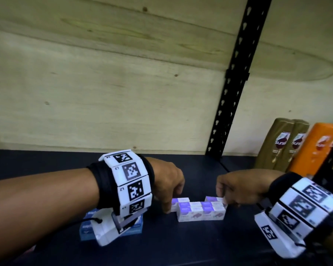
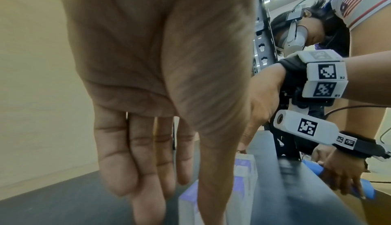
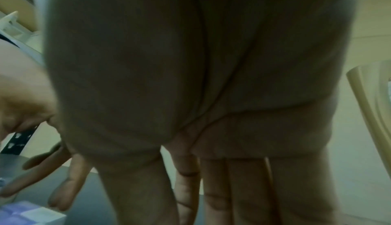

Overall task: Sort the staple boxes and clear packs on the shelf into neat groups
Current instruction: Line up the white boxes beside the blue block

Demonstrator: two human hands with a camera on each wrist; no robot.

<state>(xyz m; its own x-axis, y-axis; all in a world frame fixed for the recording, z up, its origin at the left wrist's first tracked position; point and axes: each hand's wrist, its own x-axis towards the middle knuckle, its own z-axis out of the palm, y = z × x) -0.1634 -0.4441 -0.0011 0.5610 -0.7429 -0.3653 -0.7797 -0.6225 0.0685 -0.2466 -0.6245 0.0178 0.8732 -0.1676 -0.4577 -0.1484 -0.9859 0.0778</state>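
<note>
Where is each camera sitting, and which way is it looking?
Head: worn on the head, looking down at the dark shelf; both forearms show.
Left wrist: under the left hand, looking along straight fingers toward the purple-and-white boxes.
Right wrist: under the right hand, looking along straight fingers at the shelf.
Shared: all three show the boxes.

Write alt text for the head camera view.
Two hands, left hand and right hand, press straight fingers against opposite ends of a cluster of purple-and-white staple boxes on a dark shelf; blue boxes sit under the left wrist.
</note>
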